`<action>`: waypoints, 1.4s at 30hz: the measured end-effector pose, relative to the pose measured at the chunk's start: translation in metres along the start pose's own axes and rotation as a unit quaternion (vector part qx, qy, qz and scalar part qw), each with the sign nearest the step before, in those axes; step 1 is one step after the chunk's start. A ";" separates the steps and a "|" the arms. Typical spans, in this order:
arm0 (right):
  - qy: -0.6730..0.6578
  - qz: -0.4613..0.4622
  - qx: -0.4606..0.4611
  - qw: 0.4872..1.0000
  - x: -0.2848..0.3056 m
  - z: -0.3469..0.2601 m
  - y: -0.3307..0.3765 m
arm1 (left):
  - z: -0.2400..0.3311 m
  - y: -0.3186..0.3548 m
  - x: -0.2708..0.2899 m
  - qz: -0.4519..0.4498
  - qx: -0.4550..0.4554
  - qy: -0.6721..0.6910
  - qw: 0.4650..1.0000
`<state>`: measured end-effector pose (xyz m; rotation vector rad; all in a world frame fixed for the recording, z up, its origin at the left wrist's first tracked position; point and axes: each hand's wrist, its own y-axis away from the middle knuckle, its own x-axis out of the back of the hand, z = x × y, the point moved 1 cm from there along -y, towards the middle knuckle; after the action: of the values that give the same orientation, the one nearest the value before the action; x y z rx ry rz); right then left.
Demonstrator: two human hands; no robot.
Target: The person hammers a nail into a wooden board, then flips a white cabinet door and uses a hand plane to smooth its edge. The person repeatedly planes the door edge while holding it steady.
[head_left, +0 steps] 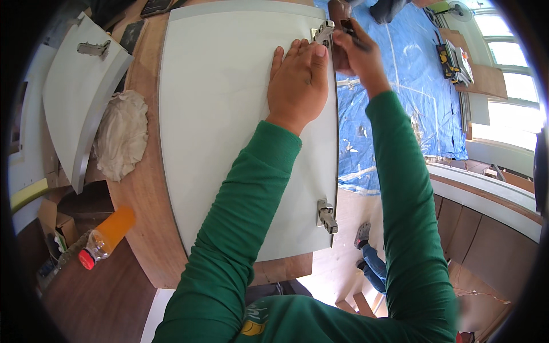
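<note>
A white cabinet door panel lies flat in front of me. My left hand rests on it, palm down with fingers stretched out, beside a metal hinge at the panel's far right corner. Just past the right edge, next to that hinge, my right hand is closed around a slim dark tool. The tool's exact kind does not show, and part of the hand is smeared. A second metal hinge sits on the same edge, nearer to me.
The panel lies on a plywood surface. At left are a crumpled cloth, an orange drink bottle and another white panel with a hinge. A blue tarp covers floor at right. A person's jeans-clad legs show lower right.
</note>
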<state>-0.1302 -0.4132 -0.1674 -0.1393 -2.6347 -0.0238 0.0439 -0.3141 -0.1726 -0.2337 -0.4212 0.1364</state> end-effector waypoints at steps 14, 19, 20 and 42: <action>-0.090 -0.006 -0.044 0.995 0.066 0.021 0.168 | -0.015 -0.001 -0.002 -0.045 -0.063 -0.103 0.992; 0.032 -0.065 -0.068 0.995 0.109 0.023 0.349 | -0.009 -0.012 -0.014 -0.009 -0.050 -0.054 0.997; 0.062 -0.085 -0.051 0.993 0.110 0.018 0.374 | -0.015 -0.013 -0.007 0.006 -0.046 -0.064 0.997; 0.085 -0.094 -0.045 0.991 0.083 0.014 0.503 | -0.002 -0.008 -0.005 -0.024 0.036 0.033 0.998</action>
<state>-0.1575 0.0953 -0.1439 0.0795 -2.4680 -0.2085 0.0411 -0.3235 -0.1741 -0.1560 -0.3546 0.0965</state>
